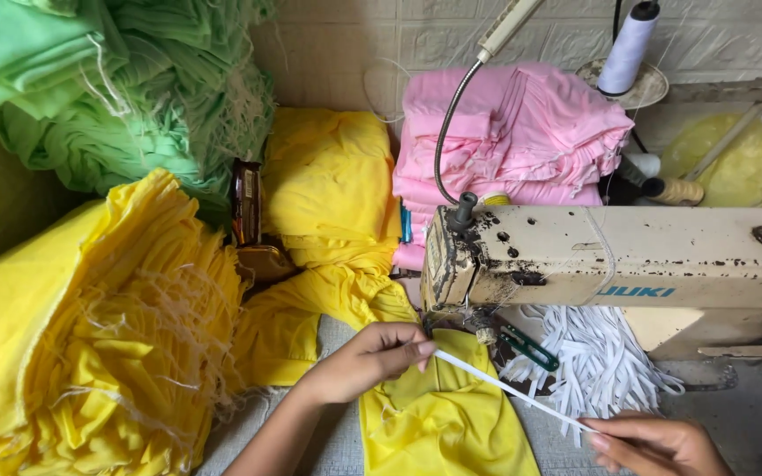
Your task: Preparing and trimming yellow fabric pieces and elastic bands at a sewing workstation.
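My left hand (370,354) pinches one end of a thin white elastic strip (509,390) just in front of the needle area of a worn cream sewing machine (610,257). My right hand (659,443), at the bottom right, grips the strip's other end, so it runs taut and slanted between both hands. Beneath the strip lies a yellow fabric piece (438,419), reaching under the machine head. The needle itself is hidden by the machine head.
A heap of cut white elastic strips (606,363) and green-handled snips (529,346) lie under the machine arm. Stacked yellow fabric (99,326) fills the left, green fabric (125,88) the top left, folded pink fabric (509,132) behind. A white thread cone (628,46) stands at the back.
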